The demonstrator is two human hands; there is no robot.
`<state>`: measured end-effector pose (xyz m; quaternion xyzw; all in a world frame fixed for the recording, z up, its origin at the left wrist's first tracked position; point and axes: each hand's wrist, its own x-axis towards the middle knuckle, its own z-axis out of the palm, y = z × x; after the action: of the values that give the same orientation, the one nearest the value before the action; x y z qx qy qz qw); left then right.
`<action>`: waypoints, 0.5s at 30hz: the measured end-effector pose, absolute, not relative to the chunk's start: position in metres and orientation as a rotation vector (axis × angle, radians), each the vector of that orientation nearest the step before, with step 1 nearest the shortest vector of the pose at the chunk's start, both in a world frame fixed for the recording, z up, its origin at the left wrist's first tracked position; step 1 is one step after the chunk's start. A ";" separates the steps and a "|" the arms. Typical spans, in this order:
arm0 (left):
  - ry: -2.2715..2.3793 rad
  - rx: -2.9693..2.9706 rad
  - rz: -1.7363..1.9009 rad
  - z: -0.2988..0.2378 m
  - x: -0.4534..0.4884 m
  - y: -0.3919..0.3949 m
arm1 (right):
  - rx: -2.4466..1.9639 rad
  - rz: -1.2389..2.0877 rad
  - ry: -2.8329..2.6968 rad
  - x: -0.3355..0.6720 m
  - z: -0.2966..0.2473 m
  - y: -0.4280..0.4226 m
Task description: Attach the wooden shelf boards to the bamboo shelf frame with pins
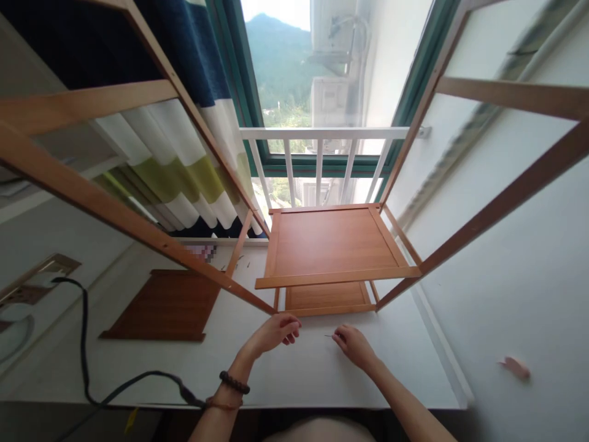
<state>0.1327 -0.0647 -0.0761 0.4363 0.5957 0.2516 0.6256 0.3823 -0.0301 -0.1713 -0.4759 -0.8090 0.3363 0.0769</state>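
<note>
Wooden frame [338, 245] just beside curled left hand [276, 330], right hand [354, 345] pinching thin pin [328, 336]

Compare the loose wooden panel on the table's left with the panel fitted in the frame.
The loose panel lies flat on the table; the fitted panel sits raised in the frame. The loose panel looks darker brown, the fitted panel lighter orange. Both are rectangular wooden boards.
</note>
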 end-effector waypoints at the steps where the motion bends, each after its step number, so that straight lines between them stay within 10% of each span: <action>1: 1.375 1.012 0.528 -0.077 0.119 -0.070 | -1.413 1.003 -2.417 0.370 -0.169 -0.032; 15: 1.544 1.124 0.890 -0.087 0.003 -0.049 | -1.471 0.681 -2.451 0.261 -0.181 -0.051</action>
<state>0.0031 -0.0488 -0.0871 0.4637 0.6369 0.3670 0.4947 0.2613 -0.0511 -0.1806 -0.4981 -0.8298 0.2304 0.1013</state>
